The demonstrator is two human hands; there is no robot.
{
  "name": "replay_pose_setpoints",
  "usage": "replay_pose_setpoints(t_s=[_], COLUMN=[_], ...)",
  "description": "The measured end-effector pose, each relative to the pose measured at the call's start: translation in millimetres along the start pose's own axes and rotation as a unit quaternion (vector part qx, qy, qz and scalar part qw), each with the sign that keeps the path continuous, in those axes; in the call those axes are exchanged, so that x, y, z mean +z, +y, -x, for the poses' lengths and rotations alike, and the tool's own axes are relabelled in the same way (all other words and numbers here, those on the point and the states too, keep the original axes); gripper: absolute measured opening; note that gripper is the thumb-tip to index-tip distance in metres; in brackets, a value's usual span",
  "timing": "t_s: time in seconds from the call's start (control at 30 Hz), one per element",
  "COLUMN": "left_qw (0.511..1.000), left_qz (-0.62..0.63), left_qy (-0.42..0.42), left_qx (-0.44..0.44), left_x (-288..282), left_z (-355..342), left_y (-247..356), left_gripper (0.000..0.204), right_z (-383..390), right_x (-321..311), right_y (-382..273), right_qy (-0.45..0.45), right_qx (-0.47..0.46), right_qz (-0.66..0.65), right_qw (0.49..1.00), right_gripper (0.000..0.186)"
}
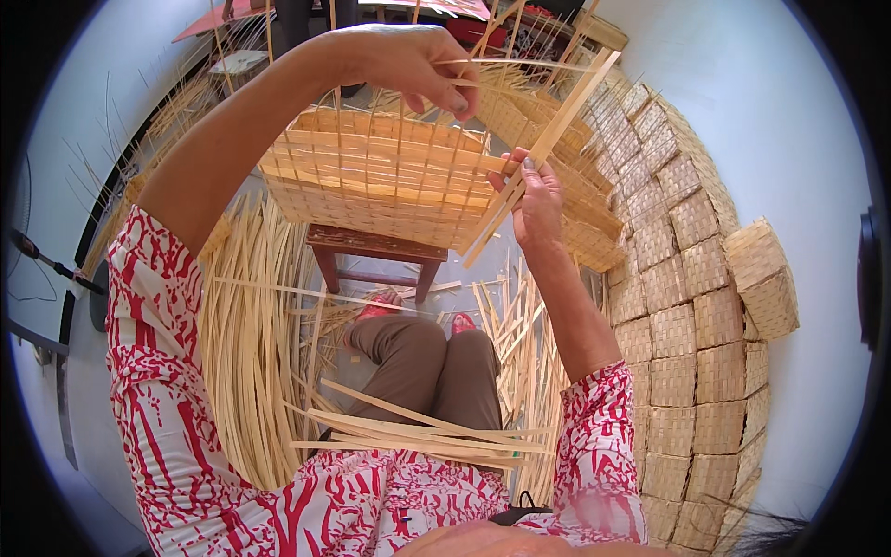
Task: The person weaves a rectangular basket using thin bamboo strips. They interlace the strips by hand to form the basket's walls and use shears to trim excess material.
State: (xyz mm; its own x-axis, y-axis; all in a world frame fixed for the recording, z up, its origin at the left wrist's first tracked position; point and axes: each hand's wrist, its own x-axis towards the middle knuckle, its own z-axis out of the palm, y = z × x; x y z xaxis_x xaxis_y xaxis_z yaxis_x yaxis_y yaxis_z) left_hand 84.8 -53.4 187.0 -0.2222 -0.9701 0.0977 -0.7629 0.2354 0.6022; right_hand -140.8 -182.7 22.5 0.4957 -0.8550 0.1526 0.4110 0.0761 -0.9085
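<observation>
A half-woven basket (371, 176) of flat bamboo strips rests on a small dark-red wooden stool (376, 243), its thin uprights sticking up. Above its far right part, my left hand (418, 70) is closed, with a thin pale strip (548, 65) running through its curled fingers toward the right. My right hand (538, 200) grips wider bamboo strips (566, 116) at the basket's right corner, the thumb pressed on them. These strips slant up to the right past the basket's edge. Several loose bamboo strips (408, 434) lie across my lap.
Long bamboo strips (246, 362) are heaped on the left, with more (534, 371) on the floor to the right. Finished woven baskets (691, 343) stand stacked along the right wall. More part-woven baskets (585, 218) with upright strips sit behind my right hand. A person's dark-clothed legs show at the top.
</observation>
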Motion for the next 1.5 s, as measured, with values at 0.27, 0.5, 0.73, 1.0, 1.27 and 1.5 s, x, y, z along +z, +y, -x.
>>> replay_pose_setpoints(t_s=[0.27,0.5,0.73,1.0,1.27,1.5], left_qw=[0.999,0.862,0.798,0.833,0.841,0.847], left_qz=[0.034,-0.433,-0.478,-0.449,-0.436,-0.432], left_qy=[0.01,0.18,0.258,0.219,0.216,0.2], left_qx=[0.022,0.191,0.259,0.239,0.239,0.239], left_x=[24,88,135,152,163,156], left_z=[-2,11,36,46,46,48], left_y=[13,-8,-35,-26,-26,-21], left_gripper=[0.054,0.026,0.032,0.045,0.049,0.044], right_z=[1,6,31,-29,-39,-5], right_x=[3,-27,78,144,145,135], right_y=[2,-41,-97,-74,-60,-80], right_qy=[-0.008,0.056,-0.31,-0.358,-0.354,-0.376], right_qx=[0.006,-0.217,-0.296,-0.181,-0.129,-0.203], right_qz=[-0.006,0.177,0.47,0.675,0.747,0.635], right_qw=[1.0,0.958,0.772,0.619,0.548,0.643], right_gripper=[0.02,0.024,0.019,0.017,0.022,0.013])
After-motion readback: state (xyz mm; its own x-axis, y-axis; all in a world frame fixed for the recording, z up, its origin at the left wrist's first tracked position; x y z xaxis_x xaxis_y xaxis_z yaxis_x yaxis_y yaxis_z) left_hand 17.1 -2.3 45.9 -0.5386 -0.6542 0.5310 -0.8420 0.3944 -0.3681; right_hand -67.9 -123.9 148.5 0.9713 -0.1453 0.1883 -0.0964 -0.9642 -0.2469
